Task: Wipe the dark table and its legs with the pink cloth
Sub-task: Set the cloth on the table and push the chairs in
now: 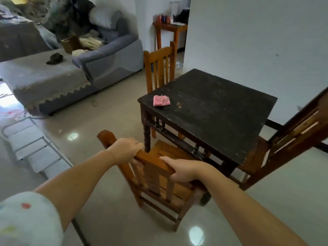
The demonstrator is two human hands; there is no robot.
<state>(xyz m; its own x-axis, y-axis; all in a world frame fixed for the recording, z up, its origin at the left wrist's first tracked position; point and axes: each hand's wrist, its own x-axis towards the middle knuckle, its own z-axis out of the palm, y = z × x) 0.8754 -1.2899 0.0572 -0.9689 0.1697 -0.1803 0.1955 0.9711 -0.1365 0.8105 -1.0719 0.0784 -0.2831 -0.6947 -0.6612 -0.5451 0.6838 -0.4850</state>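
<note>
We count one dark table (213,110) and one pink cloth (161,100), folded and lying on the tabletop near its left corner, well away from our hands. Three wooden chairs stand around the table: a near chair (156,174), a far chair (159,66) and a side chair (291,137). Our left hand (126,150) and right hand (181,168) are both closed over the top rail of the near chair. One grey sofa (110,57) sits behind. We can read no labels or writing anywhere.
</note>
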